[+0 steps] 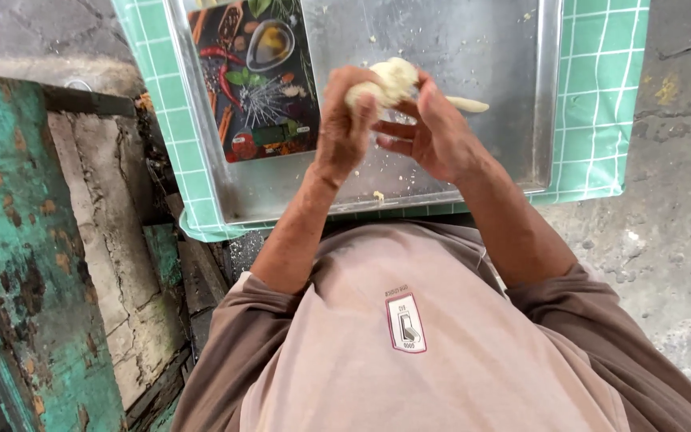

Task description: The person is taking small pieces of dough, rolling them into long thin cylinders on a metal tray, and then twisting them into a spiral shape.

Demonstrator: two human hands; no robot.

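Observation:
A pale lump of dough [391, 80] sits between both of my hands, held above a metal tray [201, 152]. My left hand [342, 128] wraps around its left side with the fingers curled over it. My right hand [433, 132] cups it from the right, fingers bent toward the left hand. A thin roll of dough [467, 104] lies on the tray just beyond my right hand. Small dough crumbs are scattered over the tray.
A flat rectangular board printed with spices and vegetables [253, 76] lies in the tray's left part. The tray rests on a green checked cloth [601, 96]. A worn teal wooden surface [17, 264] stands at the left, and rough concrete ground [673, 240] lies to the right.

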